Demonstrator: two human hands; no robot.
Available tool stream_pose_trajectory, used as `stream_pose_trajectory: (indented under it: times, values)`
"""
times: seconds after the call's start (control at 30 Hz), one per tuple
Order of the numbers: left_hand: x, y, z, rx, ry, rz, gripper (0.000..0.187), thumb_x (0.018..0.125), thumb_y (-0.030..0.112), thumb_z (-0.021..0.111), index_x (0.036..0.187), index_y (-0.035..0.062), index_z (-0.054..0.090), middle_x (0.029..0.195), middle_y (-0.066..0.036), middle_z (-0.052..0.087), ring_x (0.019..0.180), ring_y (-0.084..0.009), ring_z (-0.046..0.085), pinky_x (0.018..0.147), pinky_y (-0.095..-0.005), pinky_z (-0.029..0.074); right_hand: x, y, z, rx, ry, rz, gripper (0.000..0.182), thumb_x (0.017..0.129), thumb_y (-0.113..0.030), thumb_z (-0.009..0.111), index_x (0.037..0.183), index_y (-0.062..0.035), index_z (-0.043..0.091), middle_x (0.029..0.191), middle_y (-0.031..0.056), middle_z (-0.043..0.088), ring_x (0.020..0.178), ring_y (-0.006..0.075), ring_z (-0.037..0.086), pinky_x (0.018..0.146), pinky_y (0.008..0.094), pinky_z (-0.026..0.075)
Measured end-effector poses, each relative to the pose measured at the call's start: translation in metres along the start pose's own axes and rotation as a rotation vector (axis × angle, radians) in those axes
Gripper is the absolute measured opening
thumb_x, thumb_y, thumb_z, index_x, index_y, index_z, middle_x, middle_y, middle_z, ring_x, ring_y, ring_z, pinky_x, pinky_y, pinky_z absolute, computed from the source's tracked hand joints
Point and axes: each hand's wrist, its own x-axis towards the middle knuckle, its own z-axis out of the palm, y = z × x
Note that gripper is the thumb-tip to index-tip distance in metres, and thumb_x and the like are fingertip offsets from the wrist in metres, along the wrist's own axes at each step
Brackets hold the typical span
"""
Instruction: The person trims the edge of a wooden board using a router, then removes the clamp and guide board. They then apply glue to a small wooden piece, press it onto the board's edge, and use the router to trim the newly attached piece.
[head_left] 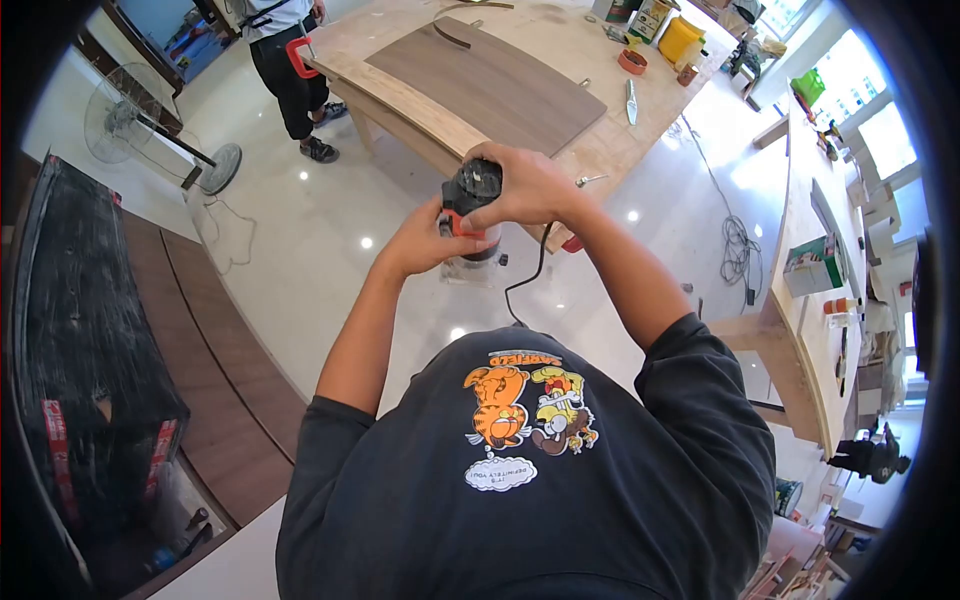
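Head view: one power tool (476, 184) in work, two hands on it, held upright off the near edge of the table (400, 115); contact with the edge can't be told. Right hand (527, 187) is curled over the black cap, fingers moderately spread, thumb on the side. Left hand (412, 242) is closed narrower, lower down, thumb across the red body; its far fingers are hidden. Tool is roughly cylindrical, hard-cased, with a clear base; one black cord (541, 265) is run down toward the shirt. On the table: one flat brown wood-grain panel (500, 75), one thin curved strip (452, 36) laid on it, one knife (631, 102), one red ring-shaped item (632, 62), one yellow container (681, 41). One red clamp (300, 58) is fixed at the left corner. Tabletop is pale wood; floor (400, 300) is glossy. One fan (115, 115) and one person (283, 80) are seen at left.
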Motion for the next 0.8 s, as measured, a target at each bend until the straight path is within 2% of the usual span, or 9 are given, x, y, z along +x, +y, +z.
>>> stream_pose_trajectory:
  times: [0.1, 0.13, 0.23, 0.3, 0.37, 0.43, 0.57, 0.67, 0.8]
  values:
    - [-0.004, 0.002, 0.017, 0.08, 0.234, 0.127, 0.053, 0.072, 0.025, 0.089, 0.114, 0.0045, 0.065, 0.104, -0.009, 0.072, 0.098, -0.0235, 0.067, 0.09, -0.0367, 0.052, 0.002, -0.004, 0.01, -0.088, 0.128, 0.138, 0.085, 0.057, -0.052, 0.084, 0.124, -0.0046, 0.064, 0.108, 0.0182, 0.072, 0.1, 0.0345, 0.07, 0.087, 0.0411, 0.054]
    - [-0.001, -0.01, 0.024, 0.148, 0.298, 0.175, 0.053, 0.074, 0.023, 0.088, 0.116, 0.0017, 0.063, 0.113, -0.013, 0.069, 0.104, -0.0225, 0.066, 0.093, -0.0357, 0.05, 0.006, -0.004, 0.013, -0.106, 0.15, 0.179, 0.086, 0.056, -0.054, 0.084, 0.123, -0.0042, 0.064, 0.107, 0.0181, 0.072, 0.1, 0.0342, 0.07, 0.087, 0.0404, 0.054]
    - [0.01, -0.024, 0.045, 0.372, 0.424, 0.205, 0.064, 0.073, 0.02, 0.089, 0.125, 0.0015, 0.056, 0.116, -0.013, 0.068, 0.107, -0.0235, 0.066, 0.093, -0.0369, 0.051, 0.011, -0.014, 0.022, -0.148, 0.198, 0.261, 0.087, 0.057, -0.056, 0.083, 0.122, -0.0026, 0.063, 0.108, 0.0188, 0.072, 0.1, 0.0346, 0.07, 0.086, 0.0402, 0.055]
    - [0.021, -0.032, 0.056, 0.295, 0.495, 0.184, 0.07, 0.072, 0.016, 0.09, 0.129, 0.0014, 0.052, 0.118, -0.012, 0.067, 0.108, -0.0232, 0.066, 0.092, -0.0364, 0.052, 0.011, -0.019, 0.029, -0.175, 0.217, 0.301, 0.086, 0.058, -0.057, 0.082, 0.121, -0.002, 0.063, 0.109, 0.0194, 0.072, 0.101, 0.0354, 0.07, 0.087, 0.0407, 0.055]
    - [0.031, -0.037, 0.058, 0.068, 0.514, 0.184, 0.069, 0.07, 0.011, 0.09, 0.127, 0.0016, 0.052, 0.12, -0.011, 0.067, 0.108, -0.0228, 0.067, 0.091, -0.0364, 0.053, 0.016, -0.021, 0.037, -0.205, 0.239, 0.33, 0.085, 0.058, -0.057, 0.08, 0.12, -0.0018, 0.063, 0.111, 0.0199, 0.071, 0.101, 0.0363, 0.07, 0.087, 0.0412, 0.055]
    - [0.034, -0.038, 0.053, -0.305, 0.467, 0.188, 0.059, 0.069, 0.006, 0.089, 0.118, 0.002, 0.058, 0.123, -0.009, 0.067, 0.107, -0.0221, 0.068, 0.09, -0.0368, 0.054, 0.019, -0.021, 0.045, -0.216, 0.291, 0.299, 0.082, 0.059, -0.055, 0.08, 0.116, 0.0005, 0.061, 0.108, 0.0224, 0.07, 0.099, 0.0377, 0.07, 0.087, 0.0422, 0.055]
    - [0.027, -0.029, 0.029, -0.256, 0.254, 0.074, 0.059, 0.068, 0.009, 0.091, 0.118, 0.0025, 0.06, 0.114, -0.006, 0.069, 0.103, -0.0161, 0.067, 0.087, -0.0327, 0.055, 0.016, -0.017, 0.04, -0.213, 0.267, 0.238, 0.078, 0.058, -0.053, 0.081, 0.114, -0.0007, 0.062, 0.108, 0.0224, 0.069, 0.101, 0.0373, 0.069, 0.088, 0.0426, 0.054]
    - [0.023, -0.023, 0.005, -0.135, 0.014, 0.025, 0.064, 0.066, 0.009, 0.093, 0.121, 0.0035, 0.06, 0.107, -0.006, 0.069, 0.1, -0.0154, 0.067, 0.082, -0.0314, 0.057, 0.007, -0.005, 0.022, -0.163, 0.105, -0.009, 0.075, 0.057, -0.048, 0.083, 0.117, -0.0063, 0.064, 0.11, 0.0185, 0.07, 0.103, 0.0354, 0.068, 0.089, 0.0419, 0.053]
    - [0.007, 0.008, -0.024, -0.037, -0.338, -0.129, 0.063, 0.063, 0.011, 0.095, 0.118, 0.0063, 0.065, 0.107, -0.005, 0.07, 0.096, -0.0145, 0.067, 0.082, -0.03, 0.057, -0.002, -0.005, 0.009, -0.056, -0.115, -0.213, 0.074, 0.055, -0.027, 0.088, 0.123, -0.0094, 0.063, 0.11, 0.0128, 0.071, 0.104, 0.0309, 0.067, 0.091, 0.0394, 0.052]
